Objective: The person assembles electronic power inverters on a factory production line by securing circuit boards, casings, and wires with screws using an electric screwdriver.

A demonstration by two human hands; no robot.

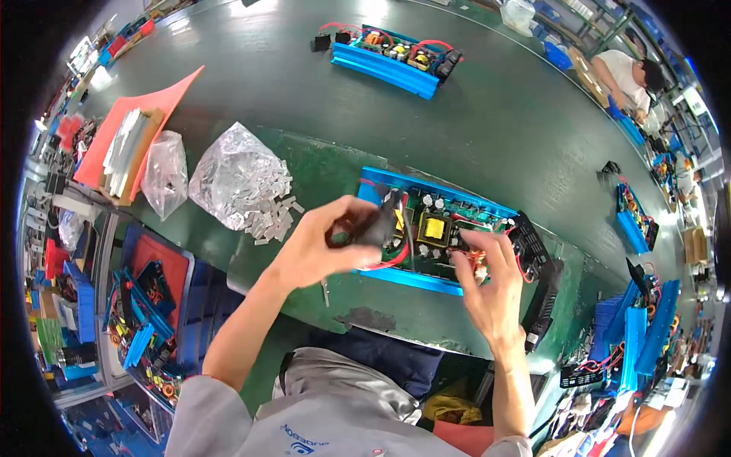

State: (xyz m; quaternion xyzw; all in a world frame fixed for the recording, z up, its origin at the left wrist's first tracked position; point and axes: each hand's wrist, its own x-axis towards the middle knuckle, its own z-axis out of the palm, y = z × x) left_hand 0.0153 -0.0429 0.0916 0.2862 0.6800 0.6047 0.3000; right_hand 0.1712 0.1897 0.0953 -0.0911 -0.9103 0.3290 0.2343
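Note:
A blue metal housing (388,279) lies open on the green bench in front of me. Inside it sits a circuit board with a yellow-topped transformer (435,228), capacitors and red wires. My left hand (324,240) is closed round a black end panel (375,230) at the housing's left end; its fingertips are partly hidden behind the panel. Over the right part of the board, my right hand (493,289) has its thumb and fingers bent round a copper-wound coil (478,268). Beyond that hand, a black slotted end panel (531,242) stands at the right end.
Left of the housing, a clear plastic bag (232,171) spills small grey pieces. Farther left stand a second bag (165,175) and a pink folder (145,99). Another blue unit (384,68) lies on the dark belt ahead. A co-worker (628,80) sits at the far right.

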